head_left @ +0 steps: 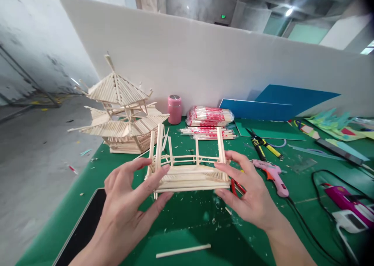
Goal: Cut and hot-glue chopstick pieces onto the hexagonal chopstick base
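A small frame of pale wooden sticks, with upright posts and low railings, is held above the green table in the middle of the view. My left hand grips its left end, fingers at the posts and thumb near the lower edge. At the right end, my right hand pinches the frame between fingers and thumb. A finished-looking stick pagoda with a tiered roof stands behind on the left. One loose stick lies on the table in front.
Behind are a pink jar and wrapped stick bundles. To the right lie yellow-black pliers, red-handled pliers, a pink glue gun and its cord. A dark tablet-like slab sits at front left.
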{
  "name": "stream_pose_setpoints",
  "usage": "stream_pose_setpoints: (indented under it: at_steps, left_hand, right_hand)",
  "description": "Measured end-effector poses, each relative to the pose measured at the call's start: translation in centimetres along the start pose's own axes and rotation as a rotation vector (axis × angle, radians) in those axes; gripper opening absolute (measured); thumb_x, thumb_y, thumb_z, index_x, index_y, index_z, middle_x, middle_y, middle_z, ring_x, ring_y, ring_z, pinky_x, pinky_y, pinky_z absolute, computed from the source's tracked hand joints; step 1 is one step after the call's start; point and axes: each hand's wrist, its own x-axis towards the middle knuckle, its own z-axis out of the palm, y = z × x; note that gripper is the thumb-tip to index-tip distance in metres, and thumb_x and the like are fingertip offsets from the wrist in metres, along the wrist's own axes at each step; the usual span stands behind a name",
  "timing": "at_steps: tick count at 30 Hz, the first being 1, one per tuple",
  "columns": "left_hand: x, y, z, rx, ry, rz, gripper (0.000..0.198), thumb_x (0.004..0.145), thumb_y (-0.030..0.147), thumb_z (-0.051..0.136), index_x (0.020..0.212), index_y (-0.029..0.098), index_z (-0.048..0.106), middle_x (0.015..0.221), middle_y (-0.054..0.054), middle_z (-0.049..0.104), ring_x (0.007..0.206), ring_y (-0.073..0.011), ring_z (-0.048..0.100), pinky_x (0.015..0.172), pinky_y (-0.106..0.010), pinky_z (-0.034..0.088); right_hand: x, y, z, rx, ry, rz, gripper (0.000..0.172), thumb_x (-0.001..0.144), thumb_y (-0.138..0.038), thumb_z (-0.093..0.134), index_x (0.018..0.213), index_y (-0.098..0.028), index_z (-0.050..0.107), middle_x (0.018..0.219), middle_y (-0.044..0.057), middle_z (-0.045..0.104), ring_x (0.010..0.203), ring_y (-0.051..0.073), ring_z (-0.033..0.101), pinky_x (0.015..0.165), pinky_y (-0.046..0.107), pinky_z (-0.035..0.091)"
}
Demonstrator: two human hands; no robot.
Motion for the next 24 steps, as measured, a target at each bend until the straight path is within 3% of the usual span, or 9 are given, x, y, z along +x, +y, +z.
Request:
stream_pose_setpoints:
  at_steps: [9, 13, 19, 21, 24]
  left_hand:
    - [0.2, 0.0, 0.0, -0.003, -0.011, -0.004, 0.034, 0.076, 0.02, 0.06, 0.108, 0.031, 0.054, 0.113, -0.01, 0.045, 0.1, -0.0312, 0.048, 0.079, -0.05, 0.039]
    - [-0.1, 0.1, 0.1, -0.072, 0.022, -0.081, 0.053, 0.075, 0.023, 0.063, 0.123, 0.029, 0.042, 0.114, -0.01, 0.049, 0.103, -0.0291, 0.049, 0.084, -0.047, 0.04]
    - [-1.0, 0.4, 0.6, -0.372, 0.068, -0.3, 0.079, 0.07, 0.022, 0.068, 0.135, 0.028, 0.025, 0.124, -0.01, 0.047, 0.109, -0.0242, 0.047, 0.094, -0.042, 0.038]
    - [-1.2, 0.5, 0.4, -0.477, 0.16, -0.38, 0.07, 0.069, 0.022, 0.069, 0.129, 0.027, 0.035, 0.124, -0.008, 0.046, 0.107, -0.0223, 0.048, 0.093, -0.039, 0.038]
    - [-1.6, 0.3, 0.1, -0.528, 0.38, -0.628, 0.025, 0.072, 0.023, 0.066, 0.096, 0.024, 0.06, 0.098, -0.002, 0.058, 0.087, -0.0158, 0.054, 0.077, -0.027, 0.045]
  right_hand:
    - [-0.1, -0.2, -0.2, -0.009, -0.048, 0.053, 0.042, 0.078, -0.031, 0.06, 0.118, -0.031, 0.05, 0.133, 0.004, 0.032, 0.118, 0.025, 0.039, 0.094, 0.042, 0.04]
    - [-0.4, -0.2, -0.1, -0.035, -0.032, 0.067, 0.049, 0.078, -0.032, 0.06, 0.124, -0.032, 0.043, 0.132, 0.004, 0.035, 0.12, 0.024, 0.038, 0.096, 0.04, 0.037]
    - [-0.7, 0.0, 0.3, -0.055, 0.025, 0.063, 0.056, 0.077, -0.033, 0.061, 0.128, -0.029, 0.038, 0.129, 0.003, 0.042, 0.119, 0.02, 0.04, 0.097, 0.031, 0.036]
    - [-0.7, 0.1, 0.4, -0.059, 0.037, 0.052, 0.057, 0.078, -0.033, 0.061, 0.129, -0.028, 0.036, 0.129, 0.003, 0.043, 0.118, 0.02, 0.041, 0.096, 0.03, 0.036]
    - [-0.8, 0.2, 0.6, -0.063, 0.041, 0.043, 0.058, 0.078, -0.033, 0.061, 0.129, -0.027, 0.035, 0.129, 0.004, 0.044, 0.117, 0.02, 0.041, 0.097, 0.03, 0.036]
